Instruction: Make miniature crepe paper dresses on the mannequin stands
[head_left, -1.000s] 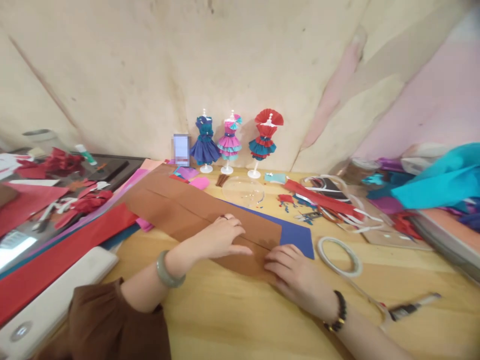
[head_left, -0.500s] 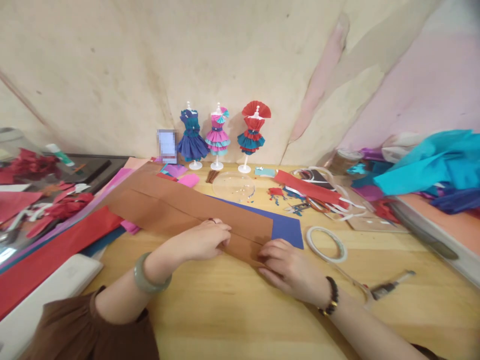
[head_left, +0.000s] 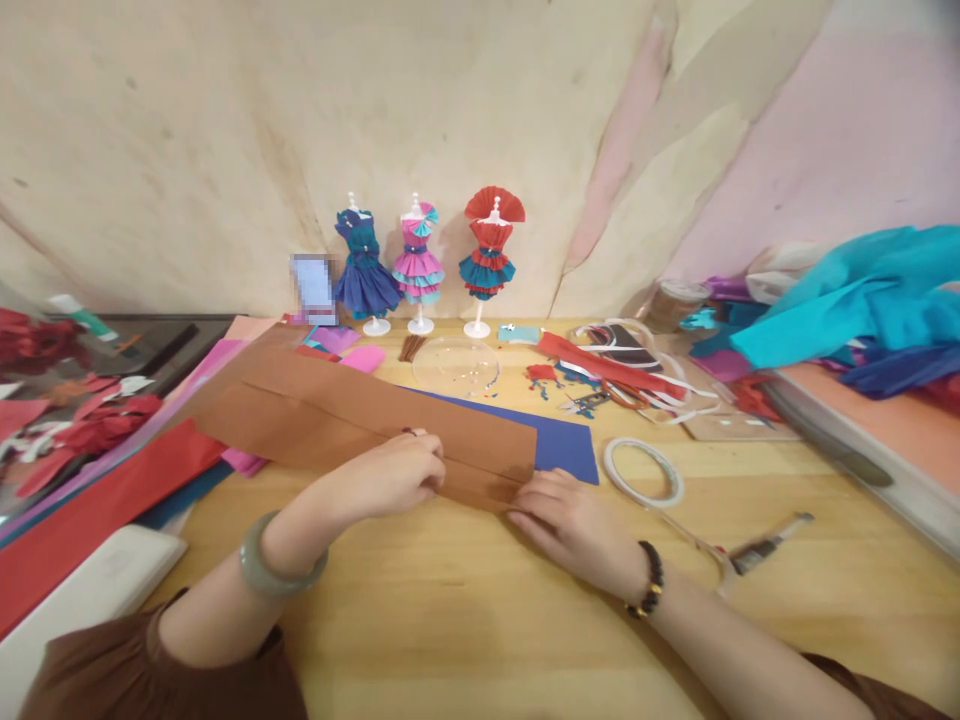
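A long sheet of brown paper (head_left: 300,395) lies slantwise across the table, with a folded strip running along its near side. My left hand (head_left: 397,472) is closed on the near edge around the middle, its fingertips partly hidden. At the right end, my right hand (head_left: 576,528) grips the near corner between thumb and fingers. Beneath the brown paper, a blue sheet (head_left: 568,447) sticks out on the right.
Three small dress forms (head_left: 364,262) in paper dresses stand by the wall. Right of my hands lie a roll of white tape (head_left: 643,472) and a craft knife (head_left: 769,545). Small scissors (head_left: 586,403) rest farther back. Red paper (head_left: 127,490) and a white box (head_left: 97,590) are at left.
The whole view has shifted slightly, so things appear a little farther left. Both hands keep their places on the brown paper, and its near edge by the right hand looks flatter.
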